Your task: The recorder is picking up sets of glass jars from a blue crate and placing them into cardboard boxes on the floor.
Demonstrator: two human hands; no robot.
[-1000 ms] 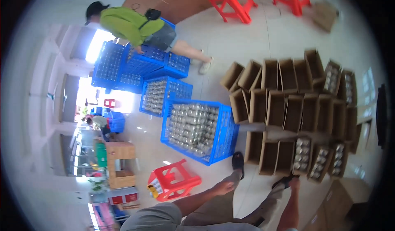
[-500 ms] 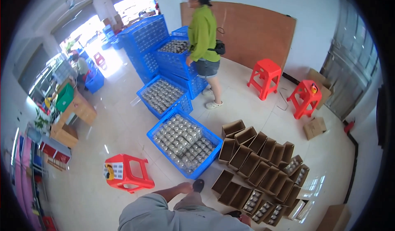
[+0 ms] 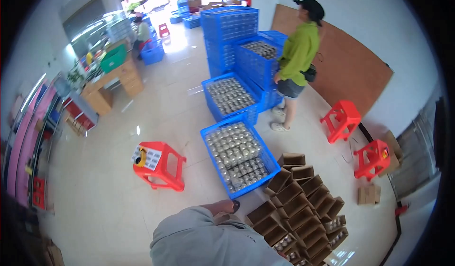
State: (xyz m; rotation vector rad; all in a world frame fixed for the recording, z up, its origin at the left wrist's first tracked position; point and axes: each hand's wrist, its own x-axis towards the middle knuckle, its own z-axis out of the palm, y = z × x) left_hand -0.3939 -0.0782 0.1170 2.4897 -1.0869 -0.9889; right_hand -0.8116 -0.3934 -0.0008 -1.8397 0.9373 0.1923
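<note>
My left hand is low beside my leg, near the front corner of a blue plastic crate; its fingers are not distinct. The crate holds rows of shiny, silvery round-topped pieces, stacked higher at the far side than at the near right. Of my right hand only a sliver shows past my grey shirt, beside open cardboard boxes. Several boxes stand packed together with their tops open. Most look bare inside, while a few near my right hand and at the right edge contain silvery round pieces.
Behind the crate stand another filled crate and tall blue crate stacks. A person in a green top stands beside them. Red stools are to the left and right. A wooden desk stands far left.
My view has swung left, so the crates, boxes and stools sit farther right in the picture. My left hand stays low by my leg. The person in green remains beside the crate stacks.
</note>
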